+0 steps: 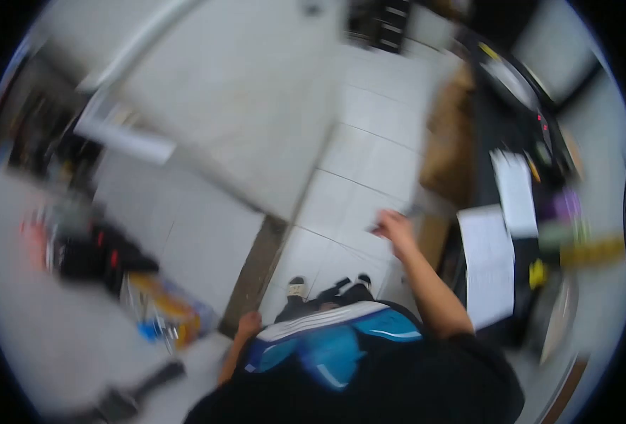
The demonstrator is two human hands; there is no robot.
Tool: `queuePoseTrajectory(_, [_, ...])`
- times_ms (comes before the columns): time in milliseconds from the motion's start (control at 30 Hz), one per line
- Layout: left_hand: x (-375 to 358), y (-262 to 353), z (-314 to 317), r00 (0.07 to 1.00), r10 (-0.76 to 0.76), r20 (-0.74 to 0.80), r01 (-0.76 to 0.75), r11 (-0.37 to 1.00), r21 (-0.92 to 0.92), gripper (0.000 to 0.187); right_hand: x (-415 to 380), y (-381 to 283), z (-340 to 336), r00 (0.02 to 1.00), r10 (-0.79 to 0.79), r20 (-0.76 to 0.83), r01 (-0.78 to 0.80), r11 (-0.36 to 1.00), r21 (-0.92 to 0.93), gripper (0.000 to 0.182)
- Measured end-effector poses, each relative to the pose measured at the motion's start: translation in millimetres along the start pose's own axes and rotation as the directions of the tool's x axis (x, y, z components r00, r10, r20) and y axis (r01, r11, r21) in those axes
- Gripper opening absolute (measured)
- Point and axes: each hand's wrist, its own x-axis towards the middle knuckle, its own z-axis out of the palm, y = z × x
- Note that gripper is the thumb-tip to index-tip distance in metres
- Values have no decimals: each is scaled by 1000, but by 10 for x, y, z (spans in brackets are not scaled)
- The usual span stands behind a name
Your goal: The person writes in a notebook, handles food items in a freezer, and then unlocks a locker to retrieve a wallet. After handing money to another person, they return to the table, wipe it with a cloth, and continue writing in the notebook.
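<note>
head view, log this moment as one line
right hand: raised, holds small blurred item, cannot identify | left hand: low by hip, grip unclear | white papers on dark bench | tiled floor

White paper sheets lie on the dark bench at right above the tiled floor.

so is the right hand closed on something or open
Cannot tell for sure: the right hand is raised with fingers curled, seemingly around a thin dark object, but motion blur hides the grip.
</note>
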Motion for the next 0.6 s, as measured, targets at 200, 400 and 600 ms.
queuePoseTrajectory(200, [467, -314, -573, 975, -36, 218, -13, 976, 217, 29, -405, 212, 652, 999, -21, -50, 20, 1000, -3, 15])
queuePoseTrajectory(400, [1023, -79, -1309, 975, -28, 221, -74, 895, 440, 29, -1403, 870, -203, 833, -15, -553, 165, 961, 223, 12])
queuePoseTrajectory(600, [1605, 1169, -1281, 906, 258, 336, -424, 577, 698, 28, -2329, 1119, -1305, 306, 114, -945, 376, 898, 230, 25])
